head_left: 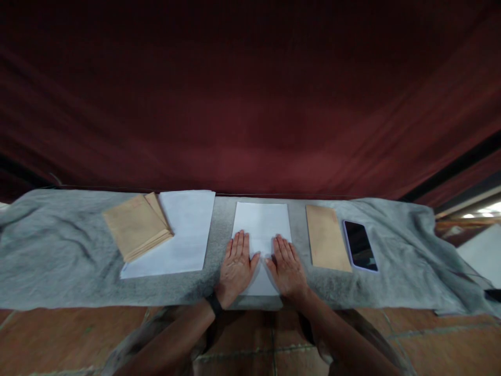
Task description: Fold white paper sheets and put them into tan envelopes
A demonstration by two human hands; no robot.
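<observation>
A white sheet of paper [262,216] lies in front of me on the grey cloth, a faint crease running across it. My left hand [236,266] rests flat on its left side, fingers stretched out and pointing away from me. On the right side, my right hand [287,266] is pressed down flat in the same way. The two thumbs point toward each other with a small gap between them. Just to the right of the sheet lies a brown envelope [327,237]. Neither hand holds anything.
On the left, several brown envelopes [135,224] lie partly over a stack of white paper [190,230]. A phone [360,245] sits right of the single envelope. Grey cloth [62,250] covers the narrow surface; a dark red curtain [250,104] hangs behind it. Tiled floor [78,339] shows below.
</observation>
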